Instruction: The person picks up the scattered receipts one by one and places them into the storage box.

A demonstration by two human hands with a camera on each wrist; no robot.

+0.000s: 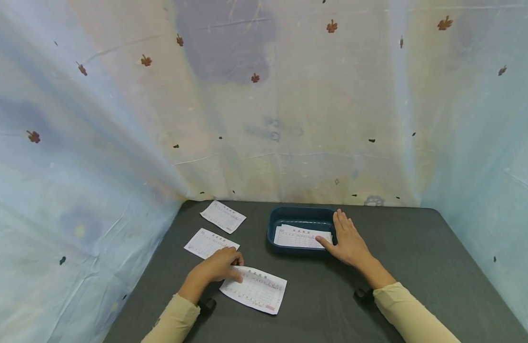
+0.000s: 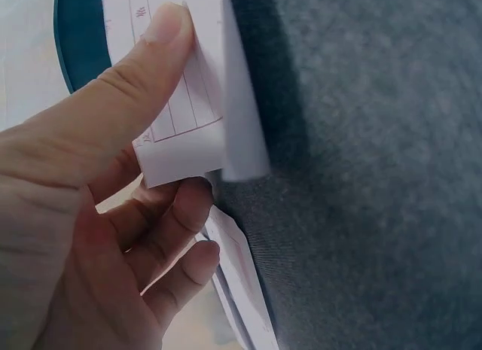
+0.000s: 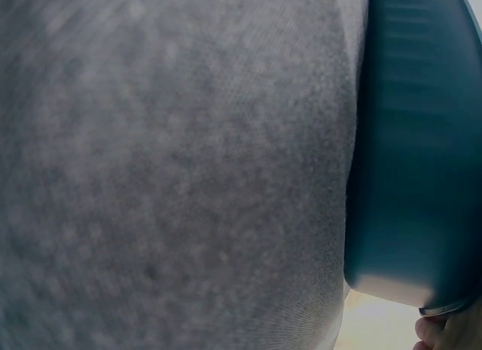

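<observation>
One receipt (image 1: 302,237) lies in the blue tray (image 1: 275,220), steadied by the flat right hand (image 1: 348,242); the left hand (image 1: 216,267) pinches the nearest receipt (image 1: 256,288), with two more receipts (image 1: 210,243) left on the bench (image 1: 418,267).

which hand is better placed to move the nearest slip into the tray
Left, probably. The left hand already pinches the nearest slip at its edge, thumb on top in the left wrist view. The right hand lies flat against the tray, fingers straight, steadying it.

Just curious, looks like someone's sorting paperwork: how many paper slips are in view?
4: one in the blue tray, two lying at the table's left, and one pinched by the left hand. More could lie hidden under the tray's slip.
</observation>
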